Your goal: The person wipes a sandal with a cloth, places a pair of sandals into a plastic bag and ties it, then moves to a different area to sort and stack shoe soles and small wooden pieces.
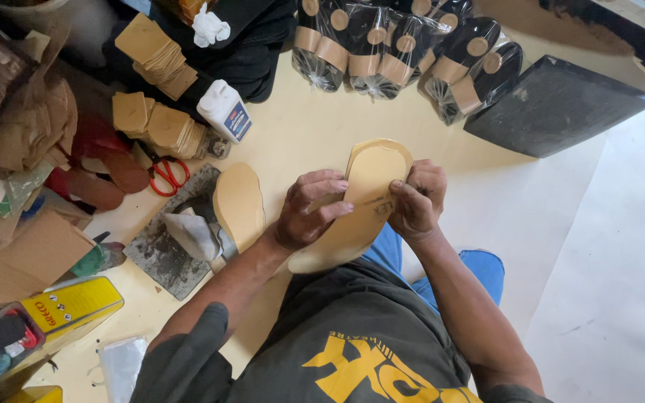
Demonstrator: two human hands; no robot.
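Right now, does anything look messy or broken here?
Nothing looks broken. Both hands hold a tan insole neatly. Only the cardboard scraps at the left lie in a jumbled heap.

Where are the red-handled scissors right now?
In the head view, the red-handled scissors lie left of the person's left hand, between the stacked tan cardboard cutouts and the grey stone slab.

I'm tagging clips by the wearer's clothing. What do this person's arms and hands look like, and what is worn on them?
Both hands are bare: no gloves, rings or watch show on the left hand or the right hand. The forearms are uncovered too. A short dark grey sleeve ends near the left elbow, part of a dark grey T-shirt with yellow lettering. The right sleeve is barely in view.
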